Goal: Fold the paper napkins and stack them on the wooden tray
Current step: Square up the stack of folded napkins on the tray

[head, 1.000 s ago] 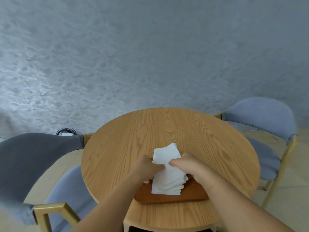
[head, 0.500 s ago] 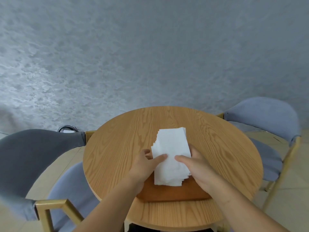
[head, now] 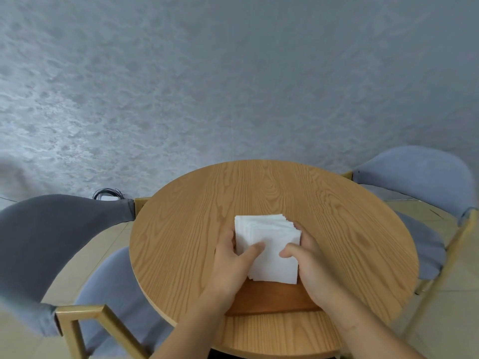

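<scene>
Gripping the napkin stack from 2 sides, the left hand and right hand curl fingers round its edges, thumbs pressed on top, likely to square the sheets; between the fingers it sits over the far edge of the wooden tray.
</scene>
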A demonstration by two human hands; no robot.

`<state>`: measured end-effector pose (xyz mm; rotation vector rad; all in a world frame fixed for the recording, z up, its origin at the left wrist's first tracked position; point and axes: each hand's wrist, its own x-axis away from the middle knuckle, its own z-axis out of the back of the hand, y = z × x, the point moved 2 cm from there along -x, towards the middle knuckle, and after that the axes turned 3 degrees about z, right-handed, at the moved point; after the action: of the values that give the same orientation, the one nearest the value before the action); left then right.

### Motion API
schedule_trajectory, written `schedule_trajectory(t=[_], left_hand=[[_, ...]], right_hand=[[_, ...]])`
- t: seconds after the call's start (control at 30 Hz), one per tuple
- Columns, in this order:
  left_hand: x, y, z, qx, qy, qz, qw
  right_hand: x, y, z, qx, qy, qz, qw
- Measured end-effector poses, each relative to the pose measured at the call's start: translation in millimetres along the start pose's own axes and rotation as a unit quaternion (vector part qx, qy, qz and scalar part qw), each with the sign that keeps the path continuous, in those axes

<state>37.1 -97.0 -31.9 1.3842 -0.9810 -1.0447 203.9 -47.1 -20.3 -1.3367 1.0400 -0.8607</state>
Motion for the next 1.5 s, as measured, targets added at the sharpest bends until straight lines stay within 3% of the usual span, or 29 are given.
schedule_trajectory(t=[0.17,0.33,0.6,0.83,1.0,1.13,1.5], left_hand=[[1,-3,-18,0.035,-0.026,-0.001,0.999],[-2,-2,-15,0.064,0.057,-0.024,0.996],[2,8,-26,0.092,0.073,-0.050,0.992],[-3,17,-40,0.056,0.230,-0.070,0.969],[-1,12,-40,0.068,0.214,-0.076,0.971],[3,19,-43,0.064,0.222,-0.098,0.968],[6,16,-40,0.010,0.217,-0.137,0.966]], right_hand=[[3,0,-15,-0.028,0.002,0.012,1.000],[1,2,-10,-0.030,0.034,0.014,0.999],[3,5,-22,-0.043,0.052,0.033,0.997],[4,-3,-40,-0.038,0.114,0.088,0.989],[-1,4,-39,-0.044,0.177,0.081,0.980],[-4,9,-45,-0.097,0.194,0.040,0.975],[-8,4,-41,-0.087,0.240,0.012,0.967]])
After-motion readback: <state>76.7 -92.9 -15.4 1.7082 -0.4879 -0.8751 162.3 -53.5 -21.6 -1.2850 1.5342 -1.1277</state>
